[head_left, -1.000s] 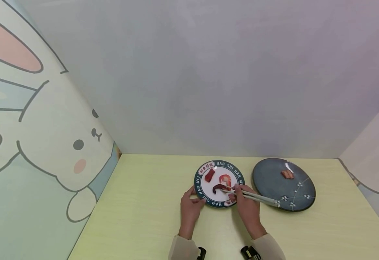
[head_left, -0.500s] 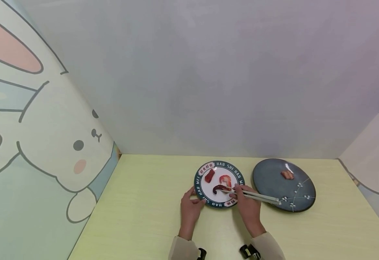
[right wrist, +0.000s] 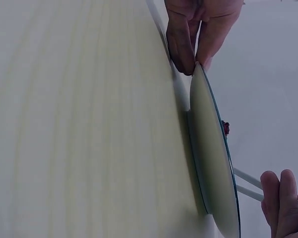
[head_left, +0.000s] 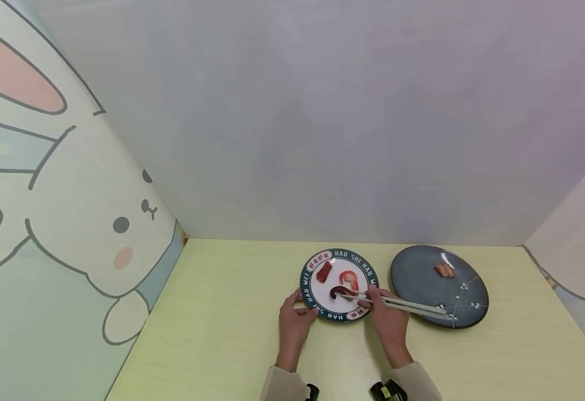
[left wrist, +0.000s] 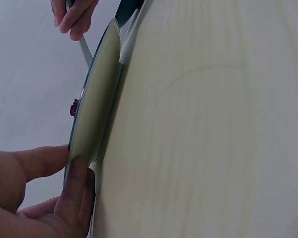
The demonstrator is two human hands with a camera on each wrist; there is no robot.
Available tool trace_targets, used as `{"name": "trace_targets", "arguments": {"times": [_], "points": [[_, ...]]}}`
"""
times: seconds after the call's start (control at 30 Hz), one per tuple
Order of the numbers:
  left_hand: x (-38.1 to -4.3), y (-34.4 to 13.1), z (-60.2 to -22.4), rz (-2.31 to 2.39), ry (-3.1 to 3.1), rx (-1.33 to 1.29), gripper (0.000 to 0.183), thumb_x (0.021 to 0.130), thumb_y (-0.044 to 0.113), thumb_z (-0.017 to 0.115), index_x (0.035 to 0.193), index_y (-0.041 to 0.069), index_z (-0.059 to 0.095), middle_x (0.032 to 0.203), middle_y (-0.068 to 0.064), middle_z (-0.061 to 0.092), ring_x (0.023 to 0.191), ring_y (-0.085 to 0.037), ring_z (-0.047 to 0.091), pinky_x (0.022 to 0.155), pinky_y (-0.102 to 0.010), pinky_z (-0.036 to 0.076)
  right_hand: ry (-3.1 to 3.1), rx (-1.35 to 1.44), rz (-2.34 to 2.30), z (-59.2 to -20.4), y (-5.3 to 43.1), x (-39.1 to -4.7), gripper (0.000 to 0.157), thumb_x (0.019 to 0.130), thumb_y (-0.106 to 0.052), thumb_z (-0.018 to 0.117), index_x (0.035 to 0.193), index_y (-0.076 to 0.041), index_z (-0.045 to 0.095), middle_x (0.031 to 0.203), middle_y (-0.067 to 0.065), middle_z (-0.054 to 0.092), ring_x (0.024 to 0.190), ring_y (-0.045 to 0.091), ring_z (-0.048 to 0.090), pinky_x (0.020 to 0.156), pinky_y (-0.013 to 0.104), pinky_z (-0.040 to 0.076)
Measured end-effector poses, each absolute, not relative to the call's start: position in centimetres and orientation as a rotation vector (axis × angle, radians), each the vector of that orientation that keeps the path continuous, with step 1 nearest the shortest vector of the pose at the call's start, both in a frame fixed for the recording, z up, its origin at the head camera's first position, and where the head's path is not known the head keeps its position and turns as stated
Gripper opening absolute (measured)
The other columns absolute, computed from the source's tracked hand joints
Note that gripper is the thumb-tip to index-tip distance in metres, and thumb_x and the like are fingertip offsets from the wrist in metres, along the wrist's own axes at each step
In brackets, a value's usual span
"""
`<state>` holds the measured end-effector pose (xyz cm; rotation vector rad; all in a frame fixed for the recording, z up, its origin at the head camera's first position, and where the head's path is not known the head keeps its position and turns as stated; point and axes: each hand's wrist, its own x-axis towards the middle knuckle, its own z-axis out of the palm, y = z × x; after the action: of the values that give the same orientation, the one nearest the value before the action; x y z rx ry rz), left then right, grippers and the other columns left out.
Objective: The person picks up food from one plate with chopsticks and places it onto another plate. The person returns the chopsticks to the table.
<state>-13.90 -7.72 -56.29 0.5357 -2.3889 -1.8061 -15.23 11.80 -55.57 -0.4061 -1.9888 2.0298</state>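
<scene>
My left hand [head_left: 293, 326] pinches the near-left rim of a small white plate [head_left: 317, 289] with a dark green lettered border. In the left wrist view the thumb and fingers grip the plate's edge from above and below. My right hand [head_left: 389, 324] holds a pair of pale chopsticks [head_left: 415, 306] over the plate's right side. Their tips reach a dark red, curled octopus tentacle [head_left: 340, 291], which lies on the plate. Behind it is an orange-and-white shrimp [head_left: 350, 277], and to the left a red chunk of what looks like meat [head_left: 324, 272].
A larger blue-grey plate [head_left: 415, 278] with a white blossom pattern stands to the right, bearing a small brown piece of food [head_left: 444, 270]. The pale yellow table [head_left: 232, 312] meets a grey wall [head_left: 282, 167] behind. A rabbit is drawn on the left wall [head_left: 87, 234].
My right hand has shifted slightly right, and the chopsticks' rear ends reach further over the blue-grey plate. The left hand keeps its grip on the small plate.
</scene>
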Motion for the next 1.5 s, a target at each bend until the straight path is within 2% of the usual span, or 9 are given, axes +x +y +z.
{"name": "trace_targets", "arguments": {"times": [0.5,0.83,1.07,1.3,1.5], "points": [[-13.9,-7.8,-56.4,-1.84,-2.361,0.546,0.066,0.083,-0.006,0.081,0.145,-0.005,0.058,0.117,-0.013,0.064,0.083,-0.015,0.067,0.065,-0.026,0.054,-2.014,-0.517,2.049,-55.1,12.1,-14.9,0.034,0.108,-0.016,0.062,0.11,0.017,0.071,0.107,0.029,0.074,0.067,0.002,0.075,0.072,0.015,0.057],[-13.9,-7.8,-56.5,-1.838,-2.36,0.526,0.068,0.082,-0.005,0.083,0.145,-0.006,0.057,0.118,-0.014,0.065,0.083,-0.015,0.068,0.065,-0.026,0.054,-1.906,-0.528,2.138,-55.0,12.3,-15.0,0.034,0.108,-0.013,0.06,0.112,0.02,0.068,0.101,0.024,0.074,0.069,0.006,0.076,0.075,0.02,0.06],[-13.9,-7.7,-56.2,-1.835,-2.363,0.545,0.067,0.083,-0.005,0.083,0.145,-0.005,0.058,0.118,-0.013,0.064,0.083,-0.014,0.067,0.066,-0.027,0.054,-1.94,-0.55,2.141,-54.8,12.7,-14.9,0.038,0.109,-0.017,0.06,0.116,0.019,0.068,0.103,0.018,0.075,0.07,0.005,0.076,0.078,0.016,0.058],[-13.9,-7.6,-56.1,-1.82,-2.372,0.549,0.067,0.083,-0.005,0.083,0.145,-0.005,0.058,0.117,-0.013,0.064,0.083,-0.014,0.066,0.065,-0.027,0.053,-1.861,-0.546,2.196,-54.5,12.9,-14.8,0.038,0.109,-0.015,0.059,0.114,0.022,0.066,0.1,0.014,0.075,0.071,0.009,0.077,0.078,0.024,0.061],[-13.9,-7.7,-56.3,-1.811,-2.374,0.553,0.067,0.083,-0.005,0.082,0.146,-0.004,0.058,0.118,-0.014,0.064,0.082,-0.015,0.067,0.065,-0.026,0.053,-1.857,-0.552,2.204,-54.3,13.1,-14.7,0.038,0.109,-0.015,0.058,0.116,0.022,0.065,0.098,0.015,0.074,0.071,0.009,0.077,0.079,0.024,0.061]]}}
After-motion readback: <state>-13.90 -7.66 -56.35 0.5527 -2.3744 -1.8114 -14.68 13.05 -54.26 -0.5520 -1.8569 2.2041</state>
